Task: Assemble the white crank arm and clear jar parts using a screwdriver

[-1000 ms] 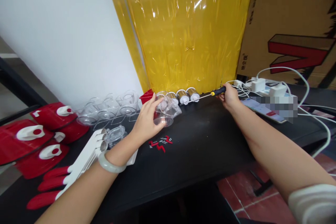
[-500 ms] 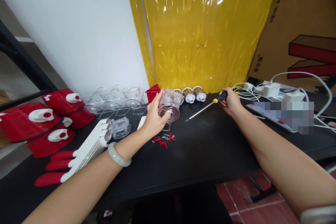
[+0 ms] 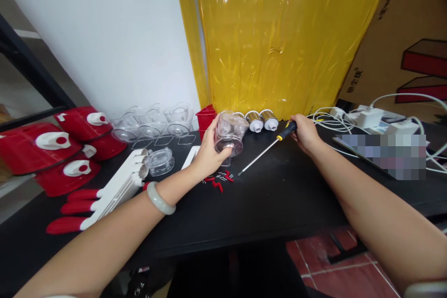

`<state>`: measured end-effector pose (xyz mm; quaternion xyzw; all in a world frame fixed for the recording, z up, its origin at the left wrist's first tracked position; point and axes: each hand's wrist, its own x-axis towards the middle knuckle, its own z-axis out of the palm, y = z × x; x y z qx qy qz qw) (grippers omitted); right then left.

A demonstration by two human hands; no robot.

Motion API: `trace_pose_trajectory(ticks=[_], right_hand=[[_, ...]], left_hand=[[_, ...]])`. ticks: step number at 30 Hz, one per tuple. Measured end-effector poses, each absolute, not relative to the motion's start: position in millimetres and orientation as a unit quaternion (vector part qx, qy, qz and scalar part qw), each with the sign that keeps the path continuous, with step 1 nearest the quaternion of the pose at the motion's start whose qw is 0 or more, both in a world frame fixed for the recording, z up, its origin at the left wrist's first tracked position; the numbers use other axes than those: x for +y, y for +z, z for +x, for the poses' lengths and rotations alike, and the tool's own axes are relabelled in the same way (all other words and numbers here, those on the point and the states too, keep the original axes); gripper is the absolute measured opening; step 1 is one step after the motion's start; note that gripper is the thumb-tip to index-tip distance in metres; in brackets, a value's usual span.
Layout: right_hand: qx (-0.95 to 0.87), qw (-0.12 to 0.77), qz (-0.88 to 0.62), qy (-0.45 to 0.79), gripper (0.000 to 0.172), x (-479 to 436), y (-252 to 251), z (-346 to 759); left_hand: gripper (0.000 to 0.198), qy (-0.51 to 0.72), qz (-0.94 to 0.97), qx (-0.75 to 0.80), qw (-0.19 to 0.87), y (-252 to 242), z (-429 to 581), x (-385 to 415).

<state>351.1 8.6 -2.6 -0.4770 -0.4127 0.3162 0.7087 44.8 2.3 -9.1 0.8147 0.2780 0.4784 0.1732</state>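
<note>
A clear plastic hopper-like part [image 3: 233,125] is tilted above the table, with my left hand [image 3: 208,152] wrapped round its left side and the thumb on its round rim. My right hand [image 3: 305,134] is closed on the dark handle of a screwdriver [image 3: 260,154]. Its long metal shaft slants down to the left, the tip near the small screws [image 3: 220,177] and red zigzag clips [image 3: 217,185] on the table. Behind my left hand stands a red box-shaped part [image 3: 205,120]. Two grater drums [image 3: 268,120] with white ends lie behind the clear part, a third partly hidden.
Red housings with white knobs [image 3: 54,141] are stacked at the left. Beside them lie white handles with red grips [image 3: 118,181] and a clear lid-like piece [image 3: 159,161]. Several clear hoppers [image 3: 179,118] line the wall. A tablet [image 3: 370,153] and white chargers [image 3: 370,116] sit right.
The screwdriver has come down and left with my right hand, its tip now nearer the screws. My left hand still holds the clear part. The view has shifted slightly.
</note>
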Motion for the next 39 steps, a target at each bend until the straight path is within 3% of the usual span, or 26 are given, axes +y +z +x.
trace_pose_trajectory(ticks=[7, 25, 39], right_hand=[[-0.446, 0.663, -0.531, 0.282, 0.016, 7.8, -6.5, 346.3], [-0.450, 0.660, -0.535, 0.276, 0.019, 7.2, -7.4, 344.9], [-0.452, 0.665, -0.522, 0.284, 0.019, 8.5, -8.9, 348.9]], left_hand=[[0.101, 0.480, 0.798, 0.293, 0.217, -5.3, 44.7, -1.7], [0.096, 0.486, 0.788, 0.292, 0.239, -12.6, 49.5, -7.9], [0.106, 0.456, 0.804, 0.347, 0.160, 3.6, 46.6, -16.3]])
